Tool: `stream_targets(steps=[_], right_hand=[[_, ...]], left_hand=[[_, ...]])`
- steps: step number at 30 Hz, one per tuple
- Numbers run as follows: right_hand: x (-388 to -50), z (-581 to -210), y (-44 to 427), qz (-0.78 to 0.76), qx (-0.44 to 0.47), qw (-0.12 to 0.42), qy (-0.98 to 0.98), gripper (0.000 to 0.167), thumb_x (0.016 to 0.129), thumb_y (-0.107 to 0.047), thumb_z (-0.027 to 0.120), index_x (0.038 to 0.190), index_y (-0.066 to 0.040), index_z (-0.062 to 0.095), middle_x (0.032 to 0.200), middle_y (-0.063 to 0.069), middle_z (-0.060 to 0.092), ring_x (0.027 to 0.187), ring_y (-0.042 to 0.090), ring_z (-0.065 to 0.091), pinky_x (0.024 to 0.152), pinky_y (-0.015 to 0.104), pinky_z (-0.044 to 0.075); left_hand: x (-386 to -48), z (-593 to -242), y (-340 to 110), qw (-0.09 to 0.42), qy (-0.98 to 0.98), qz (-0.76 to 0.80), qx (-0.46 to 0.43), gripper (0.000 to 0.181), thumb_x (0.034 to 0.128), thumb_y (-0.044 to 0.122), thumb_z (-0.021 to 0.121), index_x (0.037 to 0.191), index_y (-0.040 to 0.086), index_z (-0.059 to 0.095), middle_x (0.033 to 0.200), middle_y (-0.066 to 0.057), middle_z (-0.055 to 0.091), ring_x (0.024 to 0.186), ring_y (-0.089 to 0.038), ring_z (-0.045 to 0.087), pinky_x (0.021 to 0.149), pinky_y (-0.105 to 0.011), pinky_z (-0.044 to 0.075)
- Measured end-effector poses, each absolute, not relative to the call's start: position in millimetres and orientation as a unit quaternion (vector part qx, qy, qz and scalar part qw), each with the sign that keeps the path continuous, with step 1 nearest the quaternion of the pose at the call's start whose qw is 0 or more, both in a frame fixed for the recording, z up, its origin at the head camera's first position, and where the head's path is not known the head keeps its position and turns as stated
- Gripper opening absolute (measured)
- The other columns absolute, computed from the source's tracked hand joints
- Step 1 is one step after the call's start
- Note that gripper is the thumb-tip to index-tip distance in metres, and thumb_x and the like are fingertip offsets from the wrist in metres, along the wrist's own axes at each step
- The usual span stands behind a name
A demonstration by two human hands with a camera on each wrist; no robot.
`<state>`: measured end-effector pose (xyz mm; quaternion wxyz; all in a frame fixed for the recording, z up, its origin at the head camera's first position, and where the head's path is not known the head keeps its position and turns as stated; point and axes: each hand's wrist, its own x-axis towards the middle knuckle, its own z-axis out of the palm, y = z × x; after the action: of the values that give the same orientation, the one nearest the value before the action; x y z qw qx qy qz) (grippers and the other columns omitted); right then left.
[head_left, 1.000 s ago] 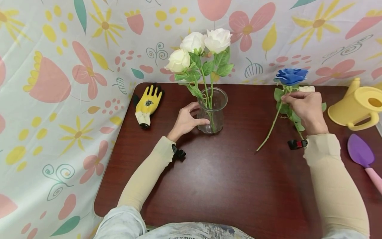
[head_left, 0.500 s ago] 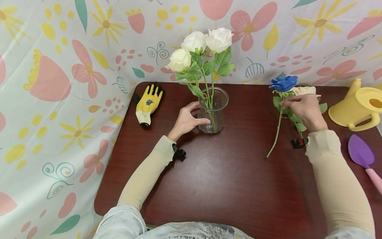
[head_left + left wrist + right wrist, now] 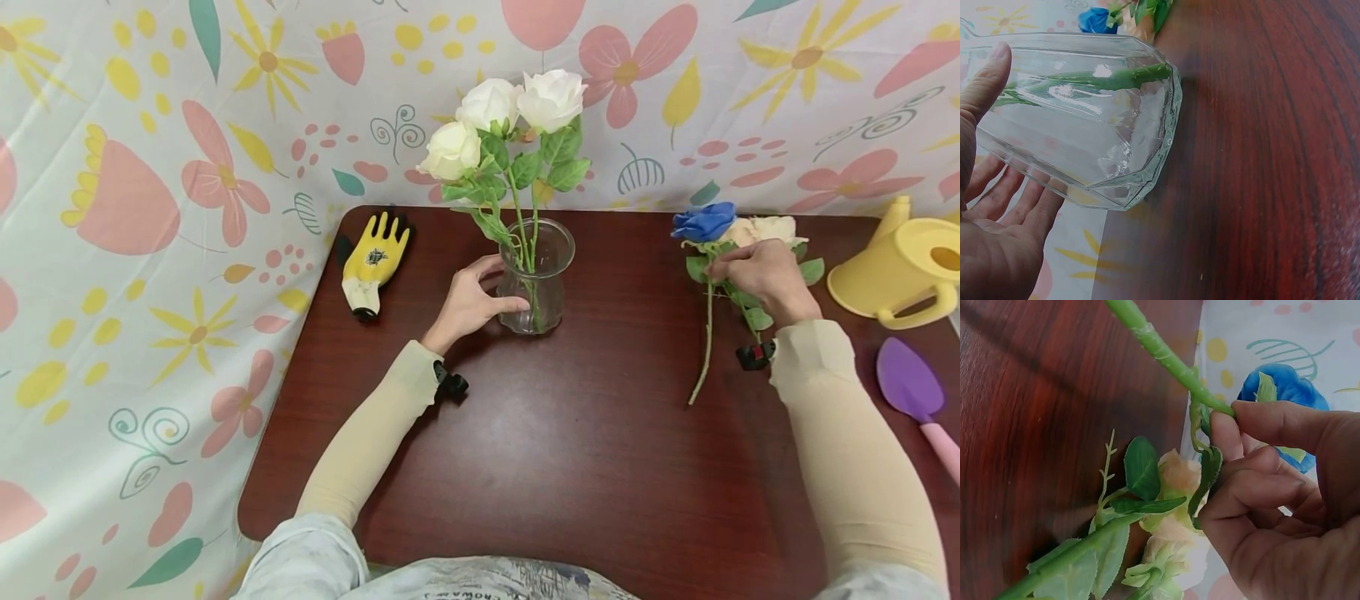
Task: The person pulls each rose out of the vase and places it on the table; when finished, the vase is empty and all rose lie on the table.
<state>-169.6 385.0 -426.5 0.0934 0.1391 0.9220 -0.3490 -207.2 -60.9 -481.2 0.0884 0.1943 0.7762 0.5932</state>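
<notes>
In the head view my left hand (image 3: pixel 471 304) grips the side of a clear glass vase (image 3: pixel 553 293), thumb in front and fingers behind. Three white roses (image 3: pixel 489 106) stand in it, leaning to the left. Toward the right of the table, my right hand (image 3: pixel 768 277) pinches the stem of a blue rose (image 3: pixel 703 223) between thumb and fingers. The right wrist view shows that green stem (image 3: pixel 1166 359) running away from the fingertips. Pale peach roses (image 3: pixel 772 229) lie on the table just behind and under the right hand, partly hidden by it.
A yellow watering can (image 3: pixel 896 267) stands at the right. Nearer lies a trowel with a purple blade (image 3: pixel 909 379) and pink handle. A yellow and black glove (image 3: pixel 375 262) lies back left on the brown table (image 3: pixel 540 467). A flower-printed cloth (image 3: pixel 247 167) hangs behind.
My right hand has shifted slightly right and lower with the blue rose. Its bloom has dropped leftward and its stem hangs more upright. My left hand and the vase have stayed put.
</notes>
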Motion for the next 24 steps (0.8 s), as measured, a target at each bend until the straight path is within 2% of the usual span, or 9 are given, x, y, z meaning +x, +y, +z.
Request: stream_targets(steps=[1, 5, 12, 19, 24], right_hand=[[-170, -427, 385, -0.350, 0.136, 0.096, 0.922, 0.034, 0.105, -0.030, 0.068, 0.117, -0.003, 0.085, 0.141, 0.028, 0.065, 0.136, 0.040, 0.052, 0.101, 0.054, 0.053], [-171, -428, 388, -0.346, 0.128, 0.102, 0.924, 0.031, 0.104, -0.025, 0.068, 0.115, -0.001, 0.085, 0.146, 0.035, 0.061, 0.138, 0.044, 0.051, 0.106, 0.062, 0.052], [-175, -433, 392, -0.325, 0.122, 0.108, 0.931, 0.029, 0.102, -0.019, 0.068, 0.112, 0.001, 0.085, 0.136, 0.034, 0.067, 0.130, 0.046, 0.056, 0.100, 0.059, 0.054], [-179, -439, 394, -0.331, 0.134, 0.117, 0.927, 0.029, 0.101, -0.017, 0.067, 0.114, 0.003, 0.084, 0.136, 0.035, 0.068, 0.133, 0.052, 0.055, 0.106, 0.071, 0.053], [-182, -447, 395, -0.317, 0.135, 0.105, 0.933, 0.027, 0.099, -0.016, 0.070, 0.111, 0.003, 0.085, 0.119, 0.028, 0.078, 0.130, 0.053, 0.058, 0.104, 0.071, 0.054]], left_hand=[[-207, -481, -61, 0.089, 0.776, 0.594, 0.193, 0.077, 0.0839, 0.015, 0.097, 0.152, 0.006, 0.062, 0.148, -0.017, 0.067, 0.140, -0.038, 0.067, 0.121, -0.048, 0.057], [-207, -480, -61, 0.091, 0.775, 0.596, 0.190, 0.077, 0.0836, 0.014, 0.097, 0.152, 0.006, 0.062, 0.148, -0.018, 0.067, 0.140, -0.040, 0.067, 0.121, -0.051, 0.057], [-206, -481, -61, 0.094, 0.777, 0.594, 0.188, 0.077, 0.0837, 0.014, 0.097, 0.152, 0.007, 0.062, 0.148, -0.017, 0.067, 0.140, -0.039, 0.067, 0.121, -0.052, 0.057], [-207, -481, -60, 0.091, 0.777, 0.594, 0.187, 0.077, 0.0835, 0.014, 0.097, 0.152, 0.007, 0.063, 0.148, -0.017, 0.068, 0.140, -0.038, 0.067, 0.120, -0.047, 0.058], [-207, -481, -60, 0.090, 0.774, 0.598, 0.188, 0.077, 0.0832, 0.013, 0.097, 0.151, 0.006, 0.063, 0.147, -0.017, 0.068, 0.140, -0.038, 0.067, 0.121, -0.048, 0.057]])
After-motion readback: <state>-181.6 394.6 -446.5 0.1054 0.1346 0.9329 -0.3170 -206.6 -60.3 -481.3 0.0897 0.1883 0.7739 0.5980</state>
